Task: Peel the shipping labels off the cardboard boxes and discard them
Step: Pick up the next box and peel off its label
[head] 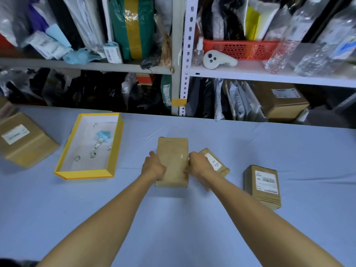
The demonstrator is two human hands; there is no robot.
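A bare cardboard box [172,162] is being gripped at the middle of the worktop [173,228], lying flat with its long side running away from the person. Its left edge is being clasped by the left hand [153,167], with the fingers curled round the side. Its right edge is being clasped in the same way by the right hand [198,166]. Only a small white scrap [182,156] is showing on its top face.

Four cardboard boxes are being carried by the worktop, the held one included. A second box [223,169], just behind the right hand and partly hidden by it, is bearing a white label [213,160]. A third box [263,197], near on the right and apart from the rest, is bearing a printed label [266,182]. A fourth box [32,149], well apart at the left edge, is bearing a label [15,134], so three labels are being shown there. One yellow tray [84,173] is lying between the fourth box and the held one, with several small crumpled scraps [103,135] inside. A fifth box [285,108] is sitting on the low shelf at the far right.

A broad stretch of blue cloth is showing between the forearms, toward the near edge and out to the right. The far edge is being met by the shelving [182,54].
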